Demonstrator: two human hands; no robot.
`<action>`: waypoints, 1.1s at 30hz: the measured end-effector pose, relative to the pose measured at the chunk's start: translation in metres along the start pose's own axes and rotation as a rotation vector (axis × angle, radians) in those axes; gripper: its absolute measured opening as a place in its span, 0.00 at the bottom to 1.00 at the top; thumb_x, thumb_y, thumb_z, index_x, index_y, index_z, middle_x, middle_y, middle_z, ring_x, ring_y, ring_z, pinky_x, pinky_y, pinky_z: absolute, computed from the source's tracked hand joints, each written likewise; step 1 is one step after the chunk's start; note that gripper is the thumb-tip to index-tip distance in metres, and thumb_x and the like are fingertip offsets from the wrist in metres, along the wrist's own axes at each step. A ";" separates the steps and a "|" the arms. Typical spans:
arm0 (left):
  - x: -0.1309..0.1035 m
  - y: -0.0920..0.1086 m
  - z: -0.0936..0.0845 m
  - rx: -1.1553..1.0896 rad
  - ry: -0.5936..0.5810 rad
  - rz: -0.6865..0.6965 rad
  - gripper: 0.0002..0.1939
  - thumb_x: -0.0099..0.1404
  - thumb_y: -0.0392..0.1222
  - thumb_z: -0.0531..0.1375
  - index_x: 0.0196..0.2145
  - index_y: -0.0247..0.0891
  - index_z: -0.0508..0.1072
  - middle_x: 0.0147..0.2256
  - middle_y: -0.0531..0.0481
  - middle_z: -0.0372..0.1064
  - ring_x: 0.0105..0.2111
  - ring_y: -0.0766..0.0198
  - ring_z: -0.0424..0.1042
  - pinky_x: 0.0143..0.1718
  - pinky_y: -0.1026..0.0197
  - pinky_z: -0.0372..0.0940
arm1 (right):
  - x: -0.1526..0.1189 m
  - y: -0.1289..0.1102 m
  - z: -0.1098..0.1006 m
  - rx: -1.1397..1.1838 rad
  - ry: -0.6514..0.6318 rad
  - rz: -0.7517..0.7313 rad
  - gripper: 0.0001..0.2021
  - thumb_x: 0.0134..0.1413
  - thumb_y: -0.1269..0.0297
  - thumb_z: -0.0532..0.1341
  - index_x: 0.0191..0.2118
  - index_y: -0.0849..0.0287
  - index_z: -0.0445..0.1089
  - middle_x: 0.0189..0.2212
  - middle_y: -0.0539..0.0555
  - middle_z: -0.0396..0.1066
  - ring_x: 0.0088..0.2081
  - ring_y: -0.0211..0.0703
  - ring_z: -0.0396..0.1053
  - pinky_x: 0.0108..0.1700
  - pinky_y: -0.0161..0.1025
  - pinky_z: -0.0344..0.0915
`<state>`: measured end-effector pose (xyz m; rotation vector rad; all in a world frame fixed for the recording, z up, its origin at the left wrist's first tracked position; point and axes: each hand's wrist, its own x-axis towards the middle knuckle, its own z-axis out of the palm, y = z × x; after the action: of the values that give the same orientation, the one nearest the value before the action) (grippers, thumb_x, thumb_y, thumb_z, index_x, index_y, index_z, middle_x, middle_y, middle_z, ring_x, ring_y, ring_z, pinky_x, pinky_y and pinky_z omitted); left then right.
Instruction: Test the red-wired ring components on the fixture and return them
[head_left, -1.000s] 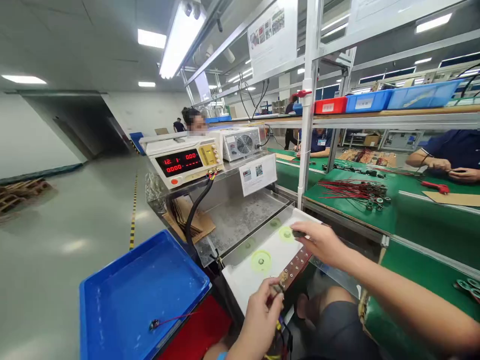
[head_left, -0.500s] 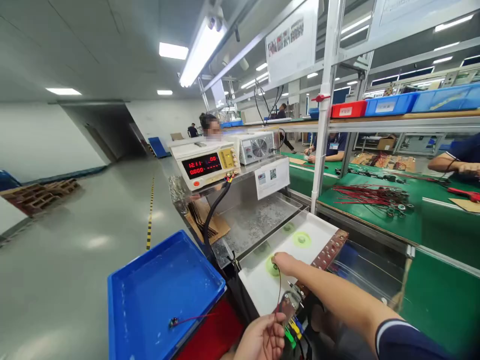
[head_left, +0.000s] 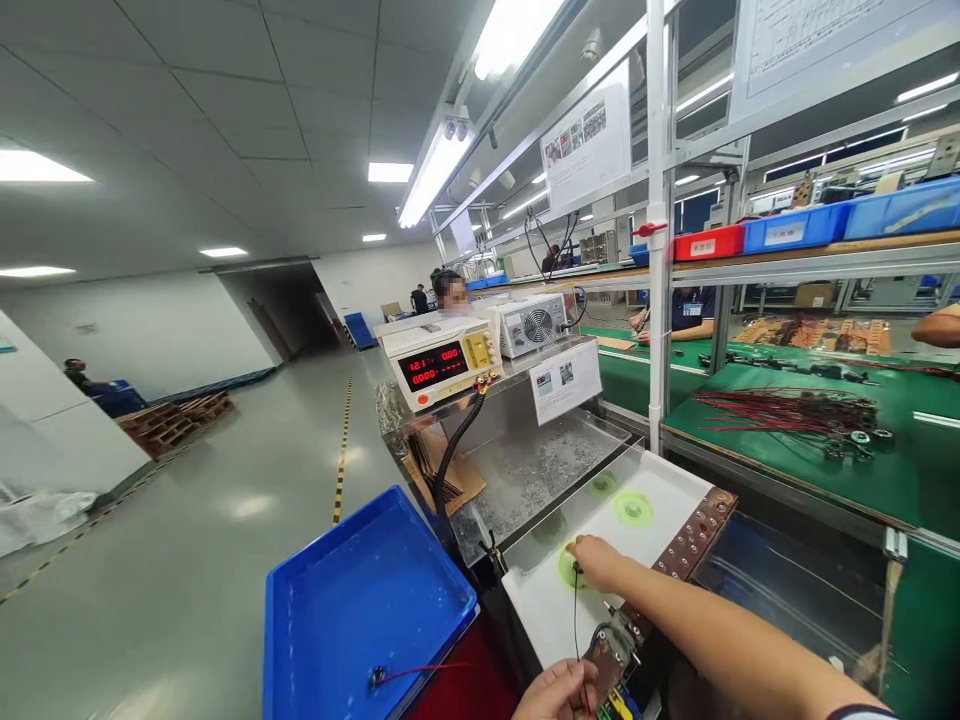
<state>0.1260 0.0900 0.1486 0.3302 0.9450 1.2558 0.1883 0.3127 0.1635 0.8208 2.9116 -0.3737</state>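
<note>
My right hand (head_left: 596, 562) is closed on a small dark round part with wire leads, mostly hidden by the fingers, at the nearer yellow-green ring (head_left: 568, 572) on a white board (head_left: 664, 483). A thin wire (head_left: 576, 620) runs from that part down to my left hand (head_left: 559, 692), whose fingers pinch it. Beside my left hand stands a metal clamp-like fixture (head_left: 613, 645) with yellow, green and blue connectors below. A second yellow-green ring (head_left: 632, 509) lies farther back on the board.
A blue tray (head_left: 352, 590) on the left holds one small round part with red leads (head_left: 379, 678). Behind the board are a meter with red digits (head_left: 439, 365) and a fan-cooled unit (head_left: 534, 325). More red-wired parts (head_left: 795, 410) lie on the green table. A white post (head_left: 658, 300) rises nearby.
The camera view has shifted, so the scene sits farther right and lower. My right hand remains at the nearer ring, and my left hand still pinches the wire.
</note>
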 end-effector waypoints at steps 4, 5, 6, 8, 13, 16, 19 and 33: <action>-0.022 0.011 0.032 -0.151 0.230 0.039 0.31 0.35 0.52 0.79 0.32 0.33 0.74 0.24 0.53 0.67 0.19 0.75 0.61 0.19 0.70 0.47 | -0.041 0.007 -0.006 0.251 0.239 -0.017 0.18 0.54 0.77 0.58 0.51 0.66 0.73 0.46 0.66 0.74 0.49 0.51 0.72 0.51 0.42 0.65; -0.026 0.015 0.040 -0.158 0.280 0.076 0.31 0.33 0.51 0.80 0.31 0.32 0.74 0.23 0.54 0.67 0.19 0.75 0.61 0.20 0.70 0.48 | -0.056 0.008 -0.007 0.316 0.293 -0.057 0.15 0.56 0.75 0.58 0.49 0.66 0.73 0.44 0.64 0.75 0.47 0.49 0.72 0.51 0.41 0.65; -0.028 0.018 0.046 -0.152 0.316 0.104 0.31 0.32 0.50 0.80 0.30 0.33 0.73 0.21 0.55 0.65 0.18 0.74 0.60 0.19 0.70 0.49 | -0.073 0.007 -0.007 0.377 0.337 -0.104 0.13 0.58 0.73 0.58 0.48 0.65 0.73 0.42 0.63 0.75 0.44 0.47 0.73 0.49 0.41 0.66; -0.026 0.024 0.055 -0.121 0.345 0.161 0.30 0.34 0.50 0.80 0.30 0.33 0.72 0.22 0.55 0.66 0.19 0.74 0.60 0.19 0.70 0.52 | -0.107 0.005 -0.008 0.490 0.396 -0.206 0.09 0.62 0.68 0.58 0.44 0.63 0.73 0.37 0.59 0.75 0.38 0.43 0.72 0.45 0.39 0.66; -0.012 0.022 0.061 -0.011 0.408 0.191 0.29 0.39 0.51 0.78 0.32 0.34 0.70 0.23 0.55 0.68 0.20 0.73 0.63 0.19 0.70 0.55 | -0.163 -0.013 0.001 0.642 0.401 -0.381 0.12 0.65 0.58 0.58 0.43 0.62 0.73 0.33 0.56 0.75 0.36 0.41 0.71 0.41 0.37 0.66; -0.007 0.019 0.065 0.052 0.409 0.186 0.27 0.43 0.50 0.77 0.33 0.34 0.70 0.24 0.55 0.69 0.20 0.73 0.63 0.20 0.71 0.56 | -0.166 -0.020 0.010 0.639 0.408 -0.375 0.13 0.65 0.56 0.59 0.45 0.62 0.72 0.35 0.58 0.75 0.38 0.42 0.71 0.42 0.37 0.67; -0.005 0.019 0.072 0.137 0.389 0.196 0.25 0.47 0.50 0.76 0.34 0.34 0.70 0.25 0.54 0.70 0.21 0.73 0.64 0.20 0.70 0.56 | -0.160 -0.020 0.015 0.637 0.404 -0.363 0.11 0.67 0.60 0.56 0.44 0.62 0.72 0.36 0.58 0.75 0.39 0.42 0.72 0.44 0.37 0.68; -0.011 0.013 0.073 0.570 0.418 0.196 0.22 0.51 0.54 0.72 0.34 0.34 0.74 0.20 0.56 0.64 0.21 0.71 0.60 0.21 0.68 0.57 | -0.158 -0.018 0.007 1.073 0.148 -0.019 0.03 0.52 0.74 0.62 0.30 0.65 0.74 0.24 0.48 0.71 0.26 0.32 0.65 0.31 0.28 0.58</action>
<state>0.1722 0.1036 0.2054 0.6311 1.6680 1.2374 0.3131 0.2164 0.1846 0.8957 2.6805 -2.0207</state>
